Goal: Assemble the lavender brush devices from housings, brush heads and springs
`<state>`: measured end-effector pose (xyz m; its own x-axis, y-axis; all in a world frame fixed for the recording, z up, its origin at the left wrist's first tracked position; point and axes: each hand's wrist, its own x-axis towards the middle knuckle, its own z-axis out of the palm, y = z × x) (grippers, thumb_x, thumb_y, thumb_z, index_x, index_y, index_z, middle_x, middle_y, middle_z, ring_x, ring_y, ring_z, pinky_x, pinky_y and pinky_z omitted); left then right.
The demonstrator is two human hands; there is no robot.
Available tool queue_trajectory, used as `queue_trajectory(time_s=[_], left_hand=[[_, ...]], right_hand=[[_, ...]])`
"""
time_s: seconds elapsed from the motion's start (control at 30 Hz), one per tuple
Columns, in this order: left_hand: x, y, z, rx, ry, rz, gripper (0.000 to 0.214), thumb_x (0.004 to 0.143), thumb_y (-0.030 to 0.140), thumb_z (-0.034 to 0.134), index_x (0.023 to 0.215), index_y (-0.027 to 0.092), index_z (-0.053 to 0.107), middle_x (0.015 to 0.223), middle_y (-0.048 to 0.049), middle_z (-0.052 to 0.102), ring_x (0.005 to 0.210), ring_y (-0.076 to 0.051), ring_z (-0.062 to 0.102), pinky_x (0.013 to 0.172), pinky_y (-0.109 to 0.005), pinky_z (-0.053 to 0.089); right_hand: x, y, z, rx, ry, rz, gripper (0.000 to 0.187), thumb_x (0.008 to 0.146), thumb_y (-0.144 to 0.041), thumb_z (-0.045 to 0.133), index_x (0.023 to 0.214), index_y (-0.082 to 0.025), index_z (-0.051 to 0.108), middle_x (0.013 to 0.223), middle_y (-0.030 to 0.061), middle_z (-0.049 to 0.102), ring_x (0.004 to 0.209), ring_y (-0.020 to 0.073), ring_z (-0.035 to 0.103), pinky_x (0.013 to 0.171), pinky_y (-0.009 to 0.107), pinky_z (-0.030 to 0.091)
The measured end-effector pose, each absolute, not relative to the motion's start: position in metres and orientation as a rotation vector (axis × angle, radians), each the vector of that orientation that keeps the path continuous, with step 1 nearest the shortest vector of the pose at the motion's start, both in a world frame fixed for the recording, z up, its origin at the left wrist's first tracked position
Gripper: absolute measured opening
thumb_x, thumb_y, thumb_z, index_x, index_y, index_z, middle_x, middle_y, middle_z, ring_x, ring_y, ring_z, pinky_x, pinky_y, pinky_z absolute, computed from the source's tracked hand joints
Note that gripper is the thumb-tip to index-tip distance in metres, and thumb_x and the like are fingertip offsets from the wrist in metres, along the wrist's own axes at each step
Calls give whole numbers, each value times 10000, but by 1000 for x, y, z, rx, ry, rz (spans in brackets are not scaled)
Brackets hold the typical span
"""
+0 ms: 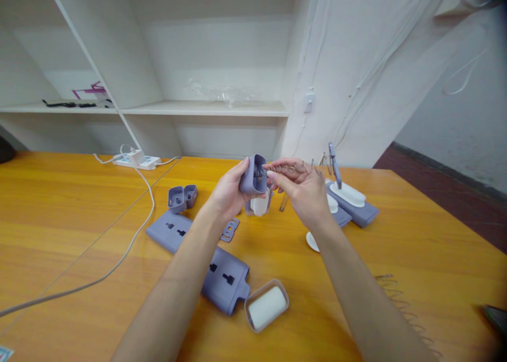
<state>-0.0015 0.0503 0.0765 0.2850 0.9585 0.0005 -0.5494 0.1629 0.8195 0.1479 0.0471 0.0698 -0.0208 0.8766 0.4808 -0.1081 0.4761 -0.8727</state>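
My left hand point(232, 188) is closed around a purple-grey plastic housing point(249, 180), its hollow end facing right. Inside that hollow sits a dark metal coil, partly in shade. My right hand point(303, 188) pinches a long metal coil spring point(291, 168) at the housing's mouth; the spring trails off rightward above my fingers. Whether the two coils are one piece I cannot tell. Just below the housing, a clear container with a white piece point(260, 205) stands on the table. A small brass-coloured spring point(283, 202) lies beside it.
Purple slotted panels point(225, 280) lie under my left forearm, with small purple caps point(177, 199) behind. A clear box with a white block point(267, 307) is near the front. Purple parts with white ovals point(348, 194) stand right. A power strip point(144, 162) and cable cross the left; another spring point(404, 309) lies right.
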Motion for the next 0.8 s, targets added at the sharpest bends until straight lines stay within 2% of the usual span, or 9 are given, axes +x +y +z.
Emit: queue_trajectory(time_s=[0.3,0.47,0.67,0.8], left_hand=[[4,47,76,857,591,1229,243,952,306,457,1036,147,620,872,-61,661,630,-140,623,511,-256,508],[10,42,76,885,586,1284,182,947,276,482,1076,194,582,922,-24,613,678,-109,594,562,-224,518],[16,38,74,964,570,1305,266,910,285,569,1169,242,533,968,-6,589,760,-103,588,652,-203,515],[16,37,77,1011,596,1339,339,868,303,634,1189,255,537,992,-2,599,816,-107,602,703,-195,501]], right_hand=[[145,47,71,-880,-1397,879,181,694,-277,760,837,-196,684,826,39,760,692,185,706,526,271,554],[143,48,66,-873,-1367,845,190,687,-295,774,813,-187,681,822,41,756,779,196,721,640,288,579],[141,47,65,-898,-1230,885,259,653,-336,805,773,-170,647,784,52,733,688,188,700,536,253,535],[145,46,67,-837,-1178,966,304,646,-346,818,828,-172,647,784,24,720,585,129,644,471,214,476]])
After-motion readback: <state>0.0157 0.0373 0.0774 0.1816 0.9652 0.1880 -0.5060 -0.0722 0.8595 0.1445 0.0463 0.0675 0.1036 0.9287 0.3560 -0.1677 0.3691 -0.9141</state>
